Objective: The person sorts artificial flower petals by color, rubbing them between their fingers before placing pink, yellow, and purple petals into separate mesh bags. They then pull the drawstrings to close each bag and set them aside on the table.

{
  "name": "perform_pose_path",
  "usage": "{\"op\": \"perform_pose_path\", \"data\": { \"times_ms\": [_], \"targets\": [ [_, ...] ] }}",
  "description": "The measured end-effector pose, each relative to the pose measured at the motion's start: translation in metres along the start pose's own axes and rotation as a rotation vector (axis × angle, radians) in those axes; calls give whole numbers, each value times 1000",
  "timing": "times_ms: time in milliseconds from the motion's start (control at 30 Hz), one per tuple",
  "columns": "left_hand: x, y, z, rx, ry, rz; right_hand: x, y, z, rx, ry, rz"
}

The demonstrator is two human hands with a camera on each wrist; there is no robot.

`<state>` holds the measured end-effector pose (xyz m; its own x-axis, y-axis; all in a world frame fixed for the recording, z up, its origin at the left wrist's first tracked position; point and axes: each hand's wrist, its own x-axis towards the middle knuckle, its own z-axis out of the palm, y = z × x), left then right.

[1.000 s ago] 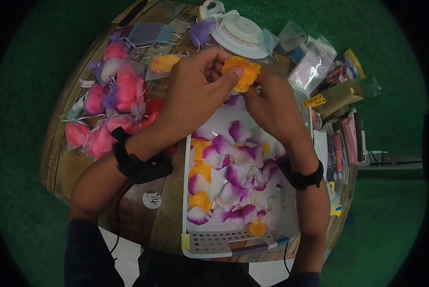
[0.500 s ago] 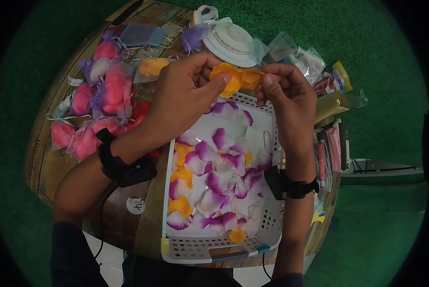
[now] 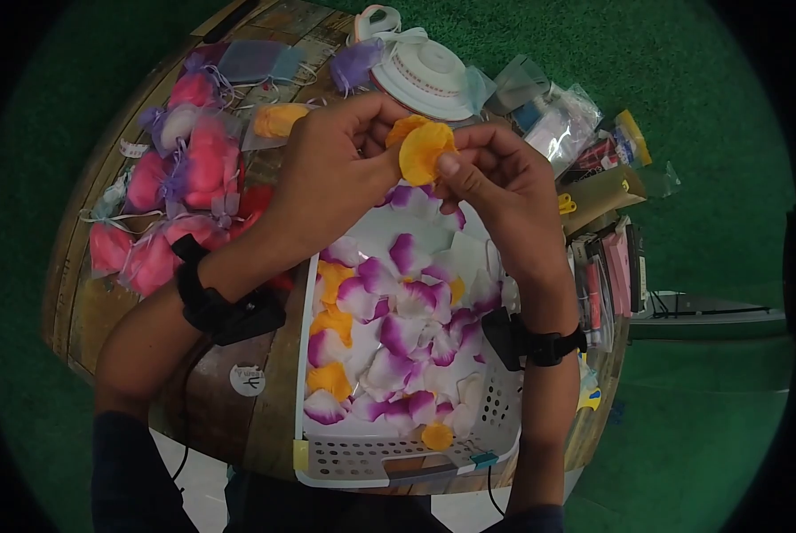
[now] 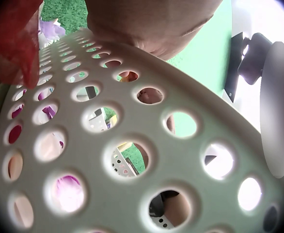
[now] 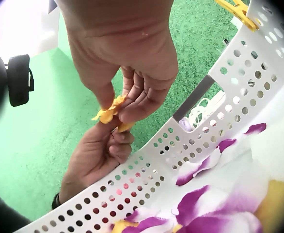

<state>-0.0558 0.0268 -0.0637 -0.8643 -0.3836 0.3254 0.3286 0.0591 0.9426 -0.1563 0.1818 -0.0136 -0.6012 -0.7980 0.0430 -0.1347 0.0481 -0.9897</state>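
left grip point(image 3: 331, 173), right grip point(image 3: 509, 200) | pinched closed | touching yellow petals point(image 3: 423, 155)

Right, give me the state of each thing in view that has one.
Left hand: pinches yellow petals
Right hand: pinches them too
Basket: upright, open-topped
Purple-and-white petals: loose in the basket
Pink bags: filled
Ribbon reel: wound, lying flat
Teal clip: clamped on the basket
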Motion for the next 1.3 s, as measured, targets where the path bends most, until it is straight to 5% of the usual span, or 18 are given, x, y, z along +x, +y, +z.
{"op": "perform_pose_path", "data": {
  "times_ms": [600,800,933,1300],
  "targets": [
    [0,5,2,-17,42,-46,-2,1,3,-72,170,-102],
    [0,7,2,-45,31,-78,-1,13,-3,-111,54,-198],
    [0,6,4,-35,23,-52,-1,11,4,-86,75,-94],
    [1,4,-1,184,-163,-73,2,13,6,-170,157,-84]
  ]
}}
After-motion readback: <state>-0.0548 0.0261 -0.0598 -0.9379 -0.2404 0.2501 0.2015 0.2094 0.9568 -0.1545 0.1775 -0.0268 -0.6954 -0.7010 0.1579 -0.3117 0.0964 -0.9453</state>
